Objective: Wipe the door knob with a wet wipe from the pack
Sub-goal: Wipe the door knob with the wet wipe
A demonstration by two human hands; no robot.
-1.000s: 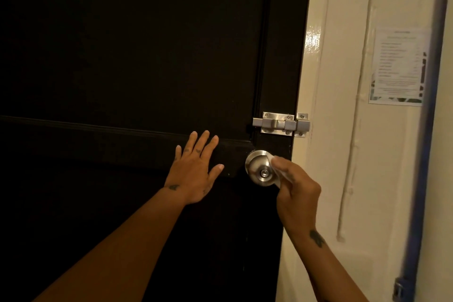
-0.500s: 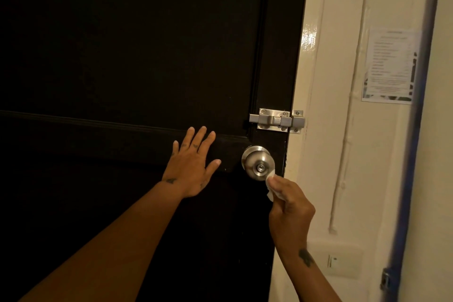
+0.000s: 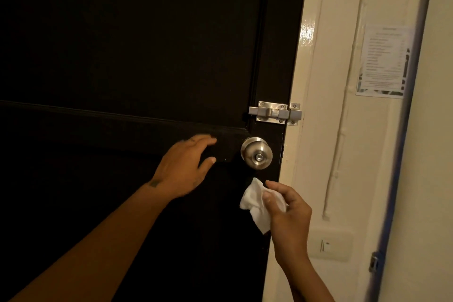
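Note:
A round brushed-steel door knob point(image 3: 256, 152) sits near the right edge of a dark door point(image 3: 137, 56). My right hand point(image 3: 288, 213) is below the knob and apart from it, with its fingers closed on a crumpled white wet wipe point(image 3: 255, 203). My left hand point(image 3: 182, 167) hovers just left of the knob with its fingers apart and slightly blurred; whether it touches the door panel I cannot tell. The wipe pack is not in view.
A steel slide bolt point(image 3: 275, 113) is fixed above the knob, reaching onto the cream door frame point(image 3: 308, 81). A printed notice point(image 3: 382, 61) hangs on the wall to the right. A light switch plate point(image 3: 329, 245) sits low on that wall.
My right hand has dropped from the knob with the wipe and now hangs below it. My left hand has turned from flat on the door to a sideways pose nearer the knob.

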